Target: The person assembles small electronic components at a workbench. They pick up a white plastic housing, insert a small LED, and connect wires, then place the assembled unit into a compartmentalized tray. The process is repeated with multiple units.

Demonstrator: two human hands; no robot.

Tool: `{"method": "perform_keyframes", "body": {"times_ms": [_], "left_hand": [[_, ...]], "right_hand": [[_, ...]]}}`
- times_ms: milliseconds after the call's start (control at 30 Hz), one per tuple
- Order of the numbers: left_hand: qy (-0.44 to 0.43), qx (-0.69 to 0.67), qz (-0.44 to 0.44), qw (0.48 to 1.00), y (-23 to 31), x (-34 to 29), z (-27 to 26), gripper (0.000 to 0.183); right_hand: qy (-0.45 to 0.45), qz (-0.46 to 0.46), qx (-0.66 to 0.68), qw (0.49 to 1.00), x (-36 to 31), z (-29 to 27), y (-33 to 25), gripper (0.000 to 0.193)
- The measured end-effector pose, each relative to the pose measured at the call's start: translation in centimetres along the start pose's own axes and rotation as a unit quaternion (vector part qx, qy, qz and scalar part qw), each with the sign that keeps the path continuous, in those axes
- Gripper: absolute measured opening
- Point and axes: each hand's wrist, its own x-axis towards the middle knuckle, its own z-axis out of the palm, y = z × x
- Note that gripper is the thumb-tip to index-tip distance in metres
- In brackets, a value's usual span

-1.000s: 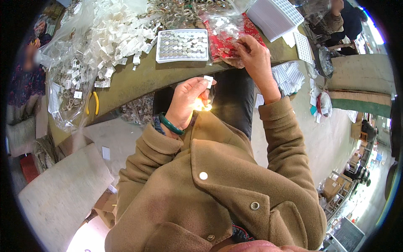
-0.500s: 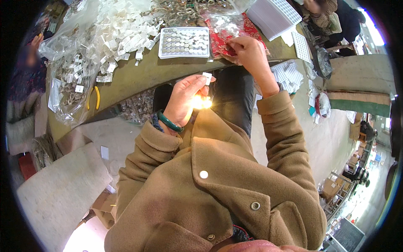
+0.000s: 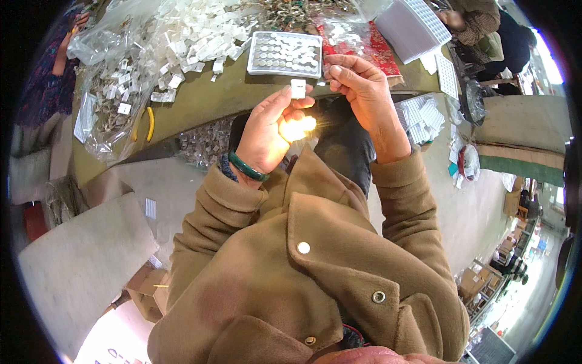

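Between the thumb and fingers of my left hand is a small white plastic battery box. A cluster of warm lights glows brightly beside the palm, and the glare hides its detail. Just right of the box, my right hand is raised with thumb and forefinger pinched together. Whatever sits in that pinch is too small to make out. Beyond both hands, on the table, lies a white tray with rows of round silver button cells.
A heap of white battery boxes covers the table's far left, with yellow-handled pliers nearby. Right of the tray lie a red patterned cloth and stacked white trays. People work at both sides.
My right hand has come back from the red cloth toward my left hand. The white box has risen slightly and now faces upright. The whole view has shifted a little.
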Motion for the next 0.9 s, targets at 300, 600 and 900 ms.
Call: {"method": "perform_keyframes", "body": {"times_ms": [300,600,900], "left_hand": [[-0.046,0.009,0.099,0.994,0.1,-0.3,0.0,0.031],[-0.035,0.015,0.019,0.999,-1.1,0.2,-0.9,0.03],[0.005,0.018,-0.006,1.0,-1.2,1.0,-0.5,0.028]], "right_hand": [[0.095,-0.166,-0.363,0.912,0.4,0.4,0.8,0.013],[0.067,-0.156,-0.635,0.753,3.7,-5.1,0.2,0.027],[0.12,-0.12,-0.534,0.828,3.8,-6.5,-0.2,0.02]]}}
